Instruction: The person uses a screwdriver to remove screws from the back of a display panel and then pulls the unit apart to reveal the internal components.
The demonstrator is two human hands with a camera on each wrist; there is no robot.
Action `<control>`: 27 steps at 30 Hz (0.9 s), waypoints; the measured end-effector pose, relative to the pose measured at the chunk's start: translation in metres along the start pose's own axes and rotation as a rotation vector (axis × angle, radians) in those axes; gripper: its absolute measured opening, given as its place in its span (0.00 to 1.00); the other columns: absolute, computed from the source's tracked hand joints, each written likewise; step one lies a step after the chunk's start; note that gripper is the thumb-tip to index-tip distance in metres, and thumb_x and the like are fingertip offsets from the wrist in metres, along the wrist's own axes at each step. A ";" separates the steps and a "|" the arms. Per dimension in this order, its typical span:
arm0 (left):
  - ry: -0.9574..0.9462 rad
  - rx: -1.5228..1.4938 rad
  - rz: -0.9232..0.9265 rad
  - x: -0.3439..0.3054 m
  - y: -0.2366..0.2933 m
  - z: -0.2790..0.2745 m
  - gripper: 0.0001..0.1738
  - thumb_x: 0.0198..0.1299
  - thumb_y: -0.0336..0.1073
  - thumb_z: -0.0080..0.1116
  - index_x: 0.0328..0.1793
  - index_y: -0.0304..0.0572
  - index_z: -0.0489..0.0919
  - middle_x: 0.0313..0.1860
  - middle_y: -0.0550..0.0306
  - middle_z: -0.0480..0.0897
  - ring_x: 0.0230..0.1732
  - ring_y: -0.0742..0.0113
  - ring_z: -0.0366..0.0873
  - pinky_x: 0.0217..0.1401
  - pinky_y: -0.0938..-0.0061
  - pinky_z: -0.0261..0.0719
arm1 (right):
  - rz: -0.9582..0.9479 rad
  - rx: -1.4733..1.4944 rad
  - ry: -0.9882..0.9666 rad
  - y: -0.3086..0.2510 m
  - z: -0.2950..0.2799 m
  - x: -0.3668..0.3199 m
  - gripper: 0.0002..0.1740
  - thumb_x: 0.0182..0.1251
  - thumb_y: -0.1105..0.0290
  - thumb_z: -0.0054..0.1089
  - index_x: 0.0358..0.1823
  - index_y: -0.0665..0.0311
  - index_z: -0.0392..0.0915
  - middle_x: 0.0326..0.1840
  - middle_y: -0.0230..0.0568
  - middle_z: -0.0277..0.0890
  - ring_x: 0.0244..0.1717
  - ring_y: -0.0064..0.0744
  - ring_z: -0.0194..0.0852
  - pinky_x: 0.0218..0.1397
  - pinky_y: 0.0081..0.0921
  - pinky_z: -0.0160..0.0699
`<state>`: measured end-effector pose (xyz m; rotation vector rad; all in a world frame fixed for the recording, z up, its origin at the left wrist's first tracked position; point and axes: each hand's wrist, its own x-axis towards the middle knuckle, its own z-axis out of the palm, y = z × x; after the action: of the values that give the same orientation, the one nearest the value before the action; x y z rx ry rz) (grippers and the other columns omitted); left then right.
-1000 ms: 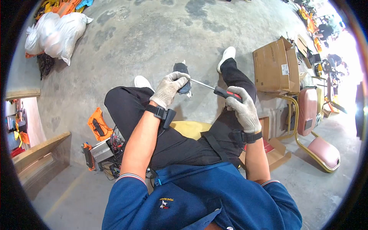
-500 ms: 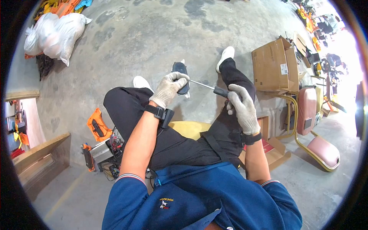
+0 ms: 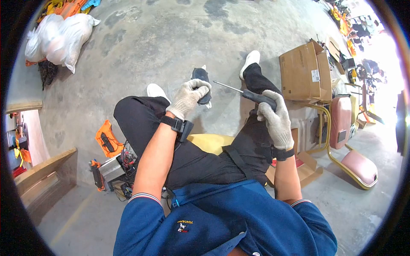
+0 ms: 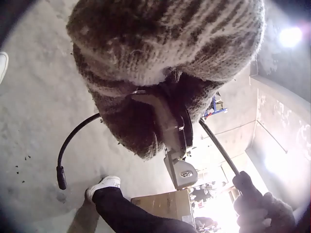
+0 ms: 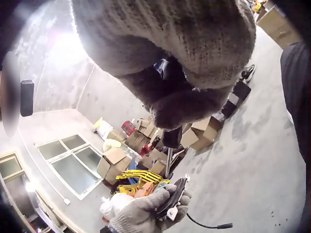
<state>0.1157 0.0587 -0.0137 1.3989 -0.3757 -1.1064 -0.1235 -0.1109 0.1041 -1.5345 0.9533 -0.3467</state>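
In a knitted glove, the left hand (image 3: 190, 97) grips a dark oval device (image 3: 200, 76) with pale end tabs; a short black cable (image 4: 73, 138) hangs from it in the left wrist view. The gloved right hand (image 3: 276, 121) holds a screwdriver (image 3: 259, 99) by its dark handle. Its metal shaft points left toward the device, and in the head view the tip stands a little apart from it. The right wrist view shows the left hand (image 5: 141, 213) and device (image 5: 172, 199) beyond the shaft.
A cardboard box (image 3: 301, 72) stands right of the legs, beside a pink-padded chair (image 3: 341, 123). White bags (image 3: 62, 40) lie at upper left. An orange part (image 3: 109, 138) and a silver electronic unit (image 3: 112, 168) lie left of the knee. A wooden frame (image 3: 47, 164) is farther left.
The right hand has shifted its grip on the screwdriver handle, and the tip has come away from the left hand's fingers. The left hand still grips the device.
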 end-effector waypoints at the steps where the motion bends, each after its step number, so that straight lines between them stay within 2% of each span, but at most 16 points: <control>1: 0.018 0.006 0.005 0.000 0.000 0.000 0.07 0.76 0.32 0.67 0.53 0.39 0.90 0.43 0.62 0.89 0.44 0.74 0.85 0.53 0.75 0.85 | 0.008 0.027 -0.004 0.000 0.000 0.000 0.23 0.78 0.74 0.64 0.71 0.69 0.75 0.44 0.36 0.81 0.37 0.22 0.80 0.44 0.23 0.83; 4: -0.015 -0.069 -0.026 -0.001 0.003 0.001 0.07 0.75 0.32 0.68 0.53 0.39 0.90 0.44 0.62 0.90 0.45 0.75 0.85 0.53 0.76 0.85 | 0.028 0.021 -0.032 -0.002 -0.002 -0.002 0.22 0.78 0.74 0.64 0.70 0.70 0.75 0.44 0.36 0.81 0.37 0.22 0.80 0.44 0.23 0.82; 13: 0.022 0.001 -0.037 0.001 0.001 0.001 0.07 0.75 0.31 0.67 0.54 0.39 0.89 0.43 0.62 0.90 0.44 0.75 0.85 0.52 0.76 0.84 | 0.010 -0.059 -0.051 -0.009 0.000 -0.002 0.22 0.78 0.74 0.64 0.69 0.70 0.76 0.43 0.35 0.81 0.36 0.21 0.79 0.44 0.23 0.81; 20: -0.018 -0.031 -0.032 0.001 0.001 0.000 0.07 0.76 0.31 0.67 0.54 0.39 0.89 0.43 0.63 0.89 0.43 0.75 0.85 0.51 0.76 0.84 | -0.003 -0.069 -0.082 -0.014 0.000 -0.002 0.22 0.78 0.75 0.63 0.70 0.71 0.75 0.40 0.35 0.81 0.36 0.22 0.78 0.44 0.24 0.80; 27: -0.008 0.073 -0.005 0.002 0.000 -0.001 0.07 0.76 0.31 0.67 0.53 0.39 0.90 0.42 0.62 0.90 0.43 0.75 0.85 0.51 0.75 0.84 | 0.005 -0.092 -0.082 -0.012 -0.002 -0.002 0.22 0.78 0.75 0.63 0.70 0.71 0.74 0.39 0.35 0.81 0.36 0.22 0.78 0.43 0.24 0.80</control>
<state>0.1175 0.0577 -0.0148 1.4606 -0.4220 -1.1119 -0.1214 -0.1120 0.1165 -1.6174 0.9199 -0.2371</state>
